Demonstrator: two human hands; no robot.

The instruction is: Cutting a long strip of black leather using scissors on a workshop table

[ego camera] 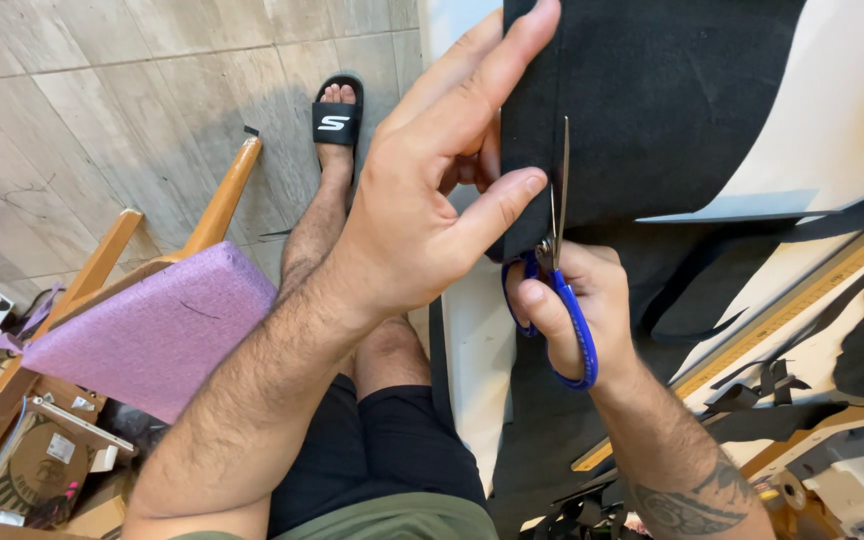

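Left hand (422,200) pinches the edge of the black fabric (652,100): thumb on the near side by the cut line, index finger stretched up along the fabric's left edge, other fingers curled behind, partly hidden. Right hand (577,310) is closed around the blue-handled scissors (564,280), fingers thru the loops, thumb on top; tattoo shows on that forearm lower down. Scissor blades point up, away from the person, nearly closed w/ only a thin gap, running along the fabric's left edge just right of the left thumb. Can't tell if the blade tips are in the cloth or lying on top.

Fabric sits upper centre-right, draped over a white table (852,110), hanging off its near edge toward the person's lap. Yellow ruler (802,300) lies diagonally on the table, right of the right hand, well apart from the scissors. Black fabric scraps (762,385) lie near the ruler, lower right. Part of a white sewing machine (852,480) at bottom right corner.

Left side: wooden chair w/ purple cushion (152,325) beside the person's leg, clutter of boxes under it. Person wears dark shorts, black slide sandal (337,115) on tiled floor (102,100)
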